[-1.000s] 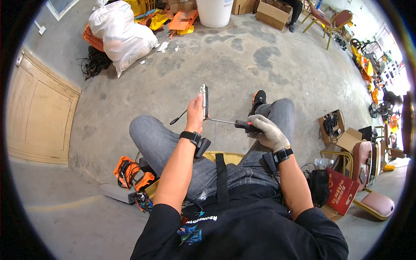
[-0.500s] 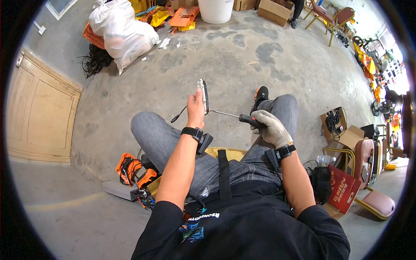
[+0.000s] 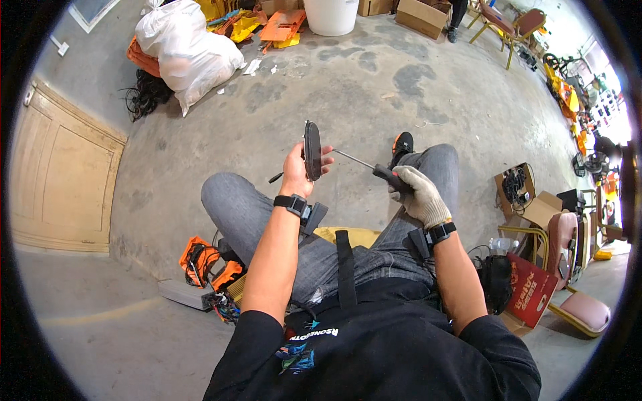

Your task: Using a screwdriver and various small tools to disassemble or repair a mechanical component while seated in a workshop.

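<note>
On my feed, the gloved right grip [image 3: 422, 196] is wrapped around a screwdriver [image 3: 383, 172]. My bare left grip [image 3: 298, 168] holds a dark oblong part [image 3: 313, 152] above the floor [image 3: 247, 137]; the screwdriver's tip ends close by, though I can't tell whether it touches. A white bag [image 3: 189, 57] slumps near the floor's far left corner; a white bin [image 3: 332, 15] stands at its far edge.

Stained concrete floor [image 3: 267, 127], grey walls [image 3: 87, 73], wooden door [image 3: 63, 174].

Both hands [image 3: 296, 170] [image 3: 421, 197] apart, forearms [image 3: 273, 257] forward
</note>
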Available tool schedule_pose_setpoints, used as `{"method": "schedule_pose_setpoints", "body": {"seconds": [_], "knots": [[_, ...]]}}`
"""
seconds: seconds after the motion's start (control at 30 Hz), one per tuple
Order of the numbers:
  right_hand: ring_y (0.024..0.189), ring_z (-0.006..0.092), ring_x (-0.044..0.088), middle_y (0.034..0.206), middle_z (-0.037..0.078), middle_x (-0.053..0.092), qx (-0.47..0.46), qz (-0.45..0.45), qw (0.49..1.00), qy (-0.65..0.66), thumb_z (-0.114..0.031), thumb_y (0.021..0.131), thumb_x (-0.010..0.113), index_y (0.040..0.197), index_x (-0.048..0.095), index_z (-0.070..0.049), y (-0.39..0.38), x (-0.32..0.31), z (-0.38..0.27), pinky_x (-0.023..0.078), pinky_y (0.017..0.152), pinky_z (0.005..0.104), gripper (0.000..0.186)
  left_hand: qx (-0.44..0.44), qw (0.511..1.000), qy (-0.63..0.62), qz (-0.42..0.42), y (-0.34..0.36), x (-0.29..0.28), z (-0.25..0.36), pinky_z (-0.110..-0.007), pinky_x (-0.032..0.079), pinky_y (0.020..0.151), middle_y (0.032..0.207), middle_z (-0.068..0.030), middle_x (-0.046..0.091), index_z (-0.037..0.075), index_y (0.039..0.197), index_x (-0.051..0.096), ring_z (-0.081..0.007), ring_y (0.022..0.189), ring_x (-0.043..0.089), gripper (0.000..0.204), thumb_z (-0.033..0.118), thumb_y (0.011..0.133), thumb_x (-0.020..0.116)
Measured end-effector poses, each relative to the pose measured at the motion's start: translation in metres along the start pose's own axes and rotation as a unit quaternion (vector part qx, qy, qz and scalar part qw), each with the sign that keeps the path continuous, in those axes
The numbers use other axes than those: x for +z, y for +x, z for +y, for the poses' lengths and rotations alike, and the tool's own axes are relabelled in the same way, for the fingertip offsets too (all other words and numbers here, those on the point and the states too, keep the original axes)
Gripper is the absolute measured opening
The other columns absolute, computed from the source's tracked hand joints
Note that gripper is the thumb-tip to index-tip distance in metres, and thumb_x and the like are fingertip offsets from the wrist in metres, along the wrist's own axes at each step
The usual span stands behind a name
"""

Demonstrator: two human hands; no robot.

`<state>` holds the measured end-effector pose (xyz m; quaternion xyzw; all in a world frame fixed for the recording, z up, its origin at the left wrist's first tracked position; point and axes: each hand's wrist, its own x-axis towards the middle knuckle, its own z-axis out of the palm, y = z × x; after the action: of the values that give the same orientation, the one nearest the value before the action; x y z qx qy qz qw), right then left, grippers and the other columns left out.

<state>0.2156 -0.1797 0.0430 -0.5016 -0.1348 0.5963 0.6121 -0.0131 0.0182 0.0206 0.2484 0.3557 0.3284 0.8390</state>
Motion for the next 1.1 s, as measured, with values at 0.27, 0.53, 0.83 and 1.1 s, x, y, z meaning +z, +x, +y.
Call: {"method": "schedule_pose_setpoints", "body": {"seconds": [0.27, 0.53, 0.83, 1.1], "knots": [[0.083, 0.0196, 0.063, 0.101, 0.010, 0.060, -0.001, 0.005, 1.000, 0.009, -0.021, 0.098, 0.060, 0.118, 0.058, 0.000, -0.001, 0.002, 0.001, 0.054, 0.066, 0.0311, 0.029, 0.010, 0.998, 0.005, -0.064, -0.002, 0.002, 0.001, -0.037, 0.056, 0.062, 0.110, -0.0194, 0.069, 0.008, 0.128, 0.053, -0.0297, 0.083, 0.071, 0.061, 0.059, 0.103, 0.031], [0.082, 0.0194, 0.063, 0.100, 0.010, 0.061, -0.002, 0.013, 1.000, -0.003, -0.022, 0.098, 0.060, 0.114, 0.060, 0.000, -0.003, 0.006, -0.001, 0.054, 0.066, 0.0301, 0.027, 0.016, 0.997, 0.001, -0.071, -0.007, 0.006, 0.001, -0.040, 0.059, 0.070, 0.111, -0.0181, 0.068, 0.008, 0.125, 0.055, -0.0295, 0.092, 0.070, 0.070, 0.068, 0.099, 0.029], [0.083, 0.0188, 0.063, 0.100, 0.010, 0.061, -0.002, 0.016, 1.000, -0.018, -0.023, 0.098, 0.060, 0.114, 0.060, -0.001, -0.001, 0.005, 0.000, 0.054, 0.066, 0.0300, 0.028, 0.034, 0.997, 0.048, -0.055, -0.003, 0.006, -0.003, -0.041, 0.058, 0.075, 0.107, -0.0159, 0.070, 0.009, 0.115, 0.059, -0.0281, 0.095, 0.069, 0.069, 0.071, 0.097, 0.035], [0.080, 0.0186, 0.062, 0.096, 0.010, 0.061, -0.008, 0.007, 1.000, -0.013, -0.022, 0.099, 0.059, 0.113, 0.060, 0.000, -0.002, 0.006, 0.000, 0.051, 0.065, 0.0296, 0.026, 0.034, 0.997, 0.053, -0.049, 0.000, 0.003, -0.006, -0.041, 0.057, 0.079, 0.106, -0.0152, 0.070, 0.008, 0.119, 0.058, -0.0288, 0.097, 0.069, 0.069, 0.070, 0.097, 0.037]]}}
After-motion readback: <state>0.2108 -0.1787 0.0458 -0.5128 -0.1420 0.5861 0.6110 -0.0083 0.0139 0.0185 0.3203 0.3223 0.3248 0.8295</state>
